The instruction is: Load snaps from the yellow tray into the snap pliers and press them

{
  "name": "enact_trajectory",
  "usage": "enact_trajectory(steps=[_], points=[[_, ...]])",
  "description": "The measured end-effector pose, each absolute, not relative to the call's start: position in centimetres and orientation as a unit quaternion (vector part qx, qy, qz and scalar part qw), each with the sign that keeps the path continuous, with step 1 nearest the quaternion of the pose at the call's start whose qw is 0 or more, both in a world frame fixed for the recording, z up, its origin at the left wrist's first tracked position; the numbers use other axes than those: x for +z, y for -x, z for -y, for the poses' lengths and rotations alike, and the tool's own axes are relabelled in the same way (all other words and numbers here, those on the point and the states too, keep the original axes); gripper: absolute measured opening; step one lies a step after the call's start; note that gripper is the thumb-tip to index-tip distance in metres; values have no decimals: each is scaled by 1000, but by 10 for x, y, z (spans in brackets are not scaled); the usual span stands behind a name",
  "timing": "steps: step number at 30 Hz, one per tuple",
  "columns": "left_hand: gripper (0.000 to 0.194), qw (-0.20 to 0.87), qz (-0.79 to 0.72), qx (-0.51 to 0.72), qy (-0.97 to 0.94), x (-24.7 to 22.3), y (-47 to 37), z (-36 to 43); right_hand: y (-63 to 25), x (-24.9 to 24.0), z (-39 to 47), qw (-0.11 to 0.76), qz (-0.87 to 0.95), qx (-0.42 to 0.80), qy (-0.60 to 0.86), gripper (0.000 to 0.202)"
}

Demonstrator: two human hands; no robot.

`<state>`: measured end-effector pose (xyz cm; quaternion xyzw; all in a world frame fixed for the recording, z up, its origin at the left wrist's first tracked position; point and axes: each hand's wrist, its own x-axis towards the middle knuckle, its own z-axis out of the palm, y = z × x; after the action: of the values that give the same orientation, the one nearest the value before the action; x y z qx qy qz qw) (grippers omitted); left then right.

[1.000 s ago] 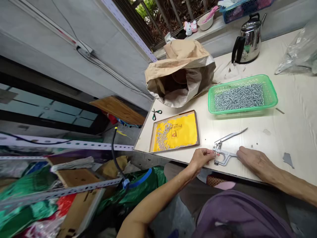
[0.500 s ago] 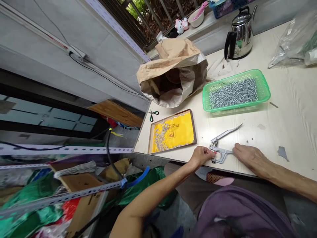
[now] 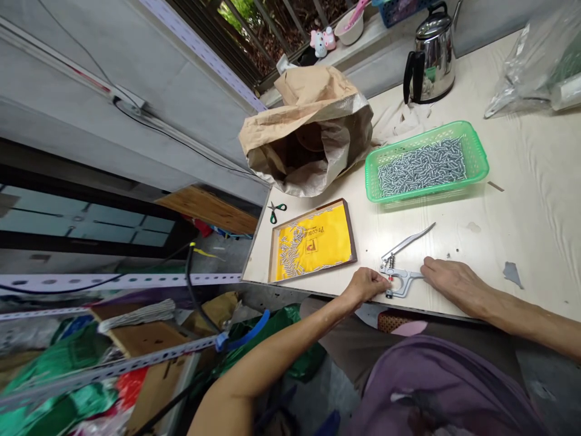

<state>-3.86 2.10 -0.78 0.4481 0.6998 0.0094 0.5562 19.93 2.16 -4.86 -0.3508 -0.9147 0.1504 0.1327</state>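
A pair of grey metal snap-fastener pliers (image 3: 403,284) lies at the table's front edge. Its upper handle stands spread wide, and a coil spring and a small red part show near its head. My right hand (image 3: 456,283) is closed on the end of the lower handle. At the head, the fingers of my left hand (image 3: 367,284) are pinched together beside the red part; whatever they hold is too small to make out. Left of the pliers is a shallow box (image 3: 353,233) lined with yellow, with many small silver pins in its left side.
A green basket (image 3: 426,195) full of small metal pieces stands behind the pliers. Farther back are an open brown paper sack (image 3: 313,112), a steel kettle (image 3: 434,63) and a clear plastic bag (image 3: 529,79). Green-handled scissors (image 3: 276,212) lie near the table's left edge.
The whole view has shifted slightly, moving the table's things a little left in the picture. Both hands stay in about the same places at the pliers.
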Motion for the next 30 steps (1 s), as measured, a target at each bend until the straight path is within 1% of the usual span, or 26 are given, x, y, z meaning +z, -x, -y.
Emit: enact_trajectory(steps=[3, 4, 6, 8, 10, 12, 14, 18, 22, 24, 26, 28, 30], points=[[38, 575, -695, 11, -431, -10, 39, -19, -206, -49, -28, 129, 911, 175, 351, 14], [39, 576, -694, 10, -431, -11, 39, -18, -209, -49, -31, 134, 911, 166, 354, 22], [39, 571, -694, 10, -439, -12, 40, -17, -214, -47, -42, 136, 911, 127, 367, 51], [40, 563, -693, 13, -450, -12, 40, -17, -216, -44, -54, 119, 917, 95, 369, 77], [40, 561, -690, 17, -458, -10, 40, -16, -216, -42, -65, 88, 925, 90, 358, 90], [41, 561, -687, 19, -462, -8, 39, -16, -214, -40, -72, 65, 930, 93, 350, 94], [42, 563, -685, 16, -462, -7, 39, -15, -211, -39, -76, 56, 931, 96, 347, 93], [42, 555, -693, 4, -459, -6, 37, -16, -208, -37, -76, 78, 932, 90, 342, 85], [35, 545, -704, -8, -455, -4, 36, -16, -206, -33, -75, 87, 929, 106, 344, 65], [31, 524, -707, -23, -475, 0, 35, -13, -206, -31, -73, 83, 925, 119, 351, 54], [25, 448, -708, -10, -545, 3, 32, -9, -205, -29, -71, 78, 922, 126, 358, 48], [20, 334, -681, 34, -651, 5, 26, -6, -204, -27, -68, 80, 921, 125, 361, 43], [24, 241, -614, 70, -748, 4, 16, -7, -203, -24, -66, 81, 922, 121, 359, 39]])
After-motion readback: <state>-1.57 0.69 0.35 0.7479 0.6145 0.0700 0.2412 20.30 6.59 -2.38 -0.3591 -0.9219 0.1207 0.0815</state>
